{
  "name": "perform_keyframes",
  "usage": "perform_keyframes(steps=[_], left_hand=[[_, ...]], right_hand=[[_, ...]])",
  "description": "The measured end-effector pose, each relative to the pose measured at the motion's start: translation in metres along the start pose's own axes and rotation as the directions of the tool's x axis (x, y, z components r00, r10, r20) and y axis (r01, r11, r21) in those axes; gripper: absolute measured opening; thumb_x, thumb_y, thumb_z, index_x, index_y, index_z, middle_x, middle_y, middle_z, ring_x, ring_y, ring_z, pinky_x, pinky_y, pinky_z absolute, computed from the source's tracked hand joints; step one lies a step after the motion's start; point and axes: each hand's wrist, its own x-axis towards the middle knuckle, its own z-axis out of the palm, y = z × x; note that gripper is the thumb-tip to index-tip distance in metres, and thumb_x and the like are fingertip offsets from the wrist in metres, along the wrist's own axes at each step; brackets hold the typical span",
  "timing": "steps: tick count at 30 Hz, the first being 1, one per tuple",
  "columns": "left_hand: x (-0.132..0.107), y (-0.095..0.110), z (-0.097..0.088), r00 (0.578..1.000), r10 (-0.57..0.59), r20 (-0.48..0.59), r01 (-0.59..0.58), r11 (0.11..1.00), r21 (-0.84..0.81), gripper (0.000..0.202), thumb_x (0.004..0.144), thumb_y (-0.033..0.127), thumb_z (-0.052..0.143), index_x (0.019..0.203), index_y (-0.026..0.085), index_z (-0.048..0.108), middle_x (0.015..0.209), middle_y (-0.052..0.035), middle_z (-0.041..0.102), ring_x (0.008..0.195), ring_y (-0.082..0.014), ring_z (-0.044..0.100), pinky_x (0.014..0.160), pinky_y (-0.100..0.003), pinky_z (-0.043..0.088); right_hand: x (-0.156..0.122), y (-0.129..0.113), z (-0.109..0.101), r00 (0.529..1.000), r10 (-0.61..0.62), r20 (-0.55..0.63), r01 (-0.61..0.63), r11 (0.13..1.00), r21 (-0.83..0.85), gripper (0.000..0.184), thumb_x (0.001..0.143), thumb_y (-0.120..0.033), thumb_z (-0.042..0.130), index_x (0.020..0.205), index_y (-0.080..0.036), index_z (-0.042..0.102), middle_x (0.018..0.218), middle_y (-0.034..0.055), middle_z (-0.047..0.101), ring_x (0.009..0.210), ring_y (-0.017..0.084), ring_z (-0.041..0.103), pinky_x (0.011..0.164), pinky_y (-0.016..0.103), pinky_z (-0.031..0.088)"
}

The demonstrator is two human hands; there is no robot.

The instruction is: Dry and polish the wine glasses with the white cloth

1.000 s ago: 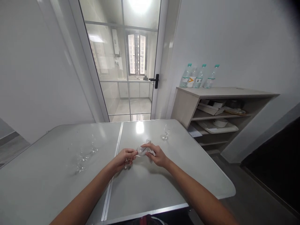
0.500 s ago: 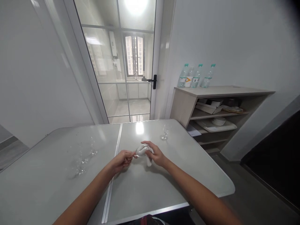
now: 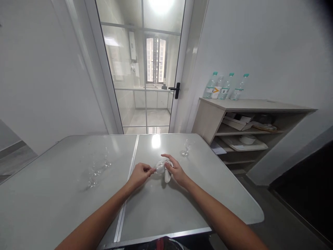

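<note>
Above the middle of the grey table [image 3: 156, 205], a clear stemmed glass [image 3: 160, 168] lies tilted sideways between my hands. My left hand [image 3: 142, 174] pinches it by the stem or foot end, which the fingers mostly cover. With my right hand [image 3: 177, 171] I grip a white cloth [image 3: 168, 176] pushed against and apparently into the bowl; the index finger sticks out to the left over it. Part of the cloth hangs below the fingers. Another stemmed glass [image 3: 185, 149] stands upright beyond my right hand.
Several clear glasses [image 3: 95, 172] are grouped on the table's left half, faint against the surface. A metal strip [image 3: 125, 205] divides the tabletop. Right of the table is a shelf unit [image 3: 249, 104] with plastic bottles [image 3: 225, 86] on top. A glazed door [image 3: 145, 80] is behind.
My left hand has turned, its fingers now pinching further over the glass's end. The cloth and right fingers have shifted slightly around the bowl. The whole view has tilted a little.
</note>
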Motion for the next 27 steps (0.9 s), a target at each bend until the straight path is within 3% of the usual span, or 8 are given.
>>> perform_keyframes(steps=[3,5,9,13,17,21,24,27], left_hand=[[0.004,0.001,-0.012,0.918,-0.248,0.308,0.348,0.878,-0.330,0.054,0.071,0.065,0.074,0.074,0.011,0.070,0.060,0.0047,0.040,0.048,-0.0049,0.022,0.046,-0.022,0.020],[0.005,0.003,-0.016,0.873,-0.271,0.406,0.432,0.816,-0.385,0.055,0.068,0.064,0.077,0.077,0.010,0.069,0.062,0.0042,0.042,0.048,-0.0041,0.022,0.045,-0.021,0.020],[0.002,0.004,-0.008,0.989,-0.081,0.120,0.105,0.972,-0.209,0.047,0.080,0.060,0.069,0.077,0.013,0.070,0.066,-0.0010,0.052,0.052,-0.0094,0.042,0.051,-0.024,0.034],[-0.004,0.001,0.006,0.958,0.264,-0.113,-0.243,0.955,0.167,0.027,0.082,0.044,0.072,0.084,0.017,0.073,0.076,-0.0036,0.061,0.067,-0.0136,0.051,0.065,-0.026,0.039],[0.001,-0.002,0.000,0.998,-0.048,0.040,0.054,0.986,-0.157,0.036,0.081,0.048,0.072,0.075,0.013,0.070,0.058,0.0029,0.042,0.050,-0.0080,0.035,0.049,-0.022,0.026],[0.010,-0.006,-0.021,0.850,-0.298,0.434,0.493,0.742,-0.455,0.035,0.077,0.043,0.075,0.079,0.009,0.068,0.058,0.0087,0.026,0.046,-0.0039,0.016,0.041,-0.020,0.013],[0.013,-0.007,-0.025,0.841,-0.320,0.435,0.515,0.721,-0.464,0.034,0.079,0.042,0.073,0.079,0.008,0.068,0.060,0.0079,0.029,0.046,-0.0033,0.017,0.040,-0.019,0.015],[0.010,-0.006,-0.017,0.961,-0.200,0.191,0.264,0.871,-0.414,0.035,0.084,0.047,0.069,0.083,0.012,0.066,0.065,0.0037,0.043,0.047,-0.0049,0.030,0.043,-0.019,0.025]], right_hand=[[-0.005,-0.005,-0.003,0.984,-0.152,0.092,0.162,0.980,-0.114,0.048,0.097,-0.052,0.056,0.136,-0.024,0.058,0.090,0.0019,0.062,0.072,0.016,0.051,0.071,0.029,0.044],[-0.007,-0.007,-0.002,0.971,-0.211,0.111,0.229,0.956,-0.183,0.044,0.097,-0.050,0.057,0.133,-0.024,0.062,0.092,0.0032,0.064,0.072,0.017,0.052,0.072,0.029,0.044],[-0.002,-0.005,0.003,0.982,-0.159,-0.102,0.143,0.979,-0.148,0.043,0.095,-0.052,0.059,0.125,-0.022,0.065,0.090,0.0032,0.064,0.073,0.018,0.055,0.070,0.029,0.045],[0.004,-0.002,0.005,0.974,0.009,-0.224,-0.004,1.000,0.026,0.051,0.093,-0.056,0.060,0.129,-0.021,0.059,0.076,-0.0018,0.058,0.066,0.016,0.051,0.063,0.026,0.043],[0.001,-0.005,-0.002,0.998,-0.019,-0.062,0.019,1.000,0.001,0.054,0.095,-0.056,0.057,0.137,-0.022,0.055,0.077,-0.0017,0.057,0.066,0.015,0.049,0.064,0.025,0.042],[-0.005,-0.009,-0.008,0.969,-0.193,0.156,0.220,0.960,-0.174,0.051,0.096,-0.050,0.058,0.139,-0.023,0.056,0.086,0.0021,0.061,0.067,0.015,0.048,0.068,0.028,0.044],[-0.007,-0.010,-0.010,0.935,-0.223,0.274,0.292,0.925,-0.243,0.053,0.096,-0.042,0.060,0.145,-0.025,0.051,0.087,0.0019,0.061,0.067,0.015,0.045,0.070,0.030,0.043],[-0.004,-0.008,-0.007,0.974,-0.172,0.150,0.197,0.964,-0.177,0.050,0.094,-0.041,0.063,0.140,-0.025,0.056,0.094,0.0031,0.062,0.070,0.015,0.048,0.069,0.029,0.042]])
